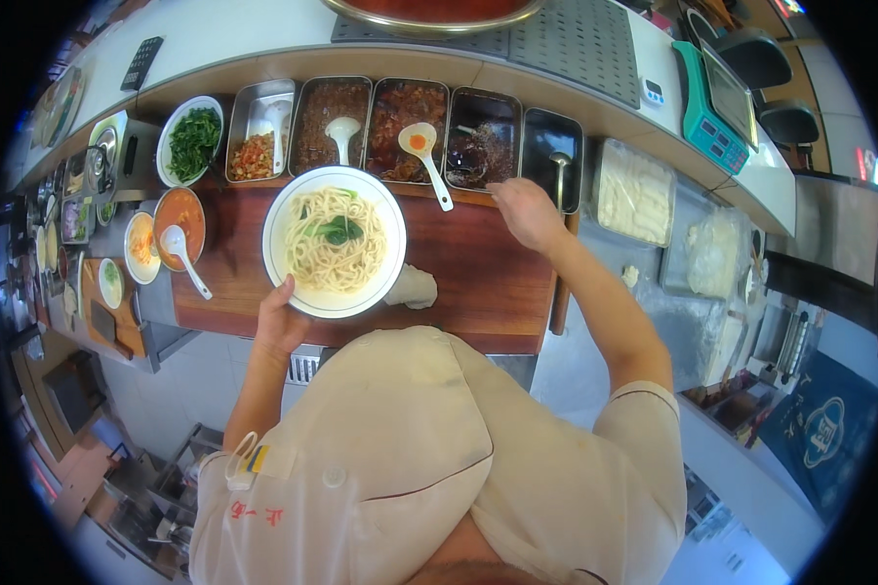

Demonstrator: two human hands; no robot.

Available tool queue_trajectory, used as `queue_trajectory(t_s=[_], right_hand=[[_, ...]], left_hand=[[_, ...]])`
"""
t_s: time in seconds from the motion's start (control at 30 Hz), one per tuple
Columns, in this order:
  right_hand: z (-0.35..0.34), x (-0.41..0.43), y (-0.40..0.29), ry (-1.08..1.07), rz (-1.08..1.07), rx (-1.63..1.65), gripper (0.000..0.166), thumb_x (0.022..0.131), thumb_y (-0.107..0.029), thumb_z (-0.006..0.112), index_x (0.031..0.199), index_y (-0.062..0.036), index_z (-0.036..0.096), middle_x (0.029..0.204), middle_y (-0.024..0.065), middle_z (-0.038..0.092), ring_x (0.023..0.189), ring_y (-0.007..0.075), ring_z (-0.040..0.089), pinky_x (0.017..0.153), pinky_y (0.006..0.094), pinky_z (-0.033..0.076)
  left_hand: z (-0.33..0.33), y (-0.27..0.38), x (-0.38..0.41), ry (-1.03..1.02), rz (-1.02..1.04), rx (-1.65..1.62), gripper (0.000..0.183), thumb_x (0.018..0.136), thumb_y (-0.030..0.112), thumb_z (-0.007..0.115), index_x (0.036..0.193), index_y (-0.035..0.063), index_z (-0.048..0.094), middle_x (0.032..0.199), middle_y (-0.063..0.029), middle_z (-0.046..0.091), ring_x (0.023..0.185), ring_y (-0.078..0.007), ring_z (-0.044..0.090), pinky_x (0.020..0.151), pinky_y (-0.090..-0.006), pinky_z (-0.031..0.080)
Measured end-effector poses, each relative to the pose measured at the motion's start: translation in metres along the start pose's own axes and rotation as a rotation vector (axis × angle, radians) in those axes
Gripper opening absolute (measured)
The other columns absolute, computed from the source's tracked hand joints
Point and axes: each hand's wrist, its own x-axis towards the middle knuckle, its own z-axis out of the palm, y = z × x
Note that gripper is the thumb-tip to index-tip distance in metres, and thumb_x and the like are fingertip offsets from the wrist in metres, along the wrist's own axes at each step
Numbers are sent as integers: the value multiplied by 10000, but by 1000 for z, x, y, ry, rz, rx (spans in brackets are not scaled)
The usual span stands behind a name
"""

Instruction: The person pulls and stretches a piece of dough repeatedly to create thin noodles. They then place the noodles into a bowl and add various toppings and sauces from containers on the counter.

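My left hand (284, 318) grips the near rim of a white bowl (269, 241) of noodles (336, 256) topped with green leaves (340, 229), thumb on the rim. My right hand (521, 208) is over the near right corner of a steel pan of dark sauce (483, 139); its fingertips are bent, and whether they touch the pan or hold anything cannot be told. Right of it, a metal ladle (560, 172) stands in a pan of dark liquid (545, 139). White spoons rest in the pans of chunky red sauce (402, 110), minced topping (314, 110) and chopped topping (252, 157).
A folded white cloth (413, 287) lies on the wooden counter (483, 285). At left are a bowl of greens (194, 142), a bowl of orange soup (190, 201) with a white spoon, and a cutting board (135, 333). Dough containers (633, 194) and a teal scale (710, 131) stand at right.
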Motion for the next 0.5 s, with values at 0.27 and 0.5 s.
queue_trajectory(t_s=[0.27,0.5], right_hand=[[8,-10,2,118,469,287,225,981,-138,562,1053,28,694,899,179,703,838,317,668,792,408,527],[32,1,34,189,922,843,237,992,-119,527,1055,40,691,781,96,687,656,128,616,595,282,484]], left_hand=[[9,1,6,-30,-9,-20,700,926,270,686,1500,29,365,1494,-134,479,1385,-310,437,1170,-473,332],[17,0,17,-65,-6,-13,699,930,264,678,1502,23,357,1505,-132,465,1393,-309,426,1174,-471,323]])
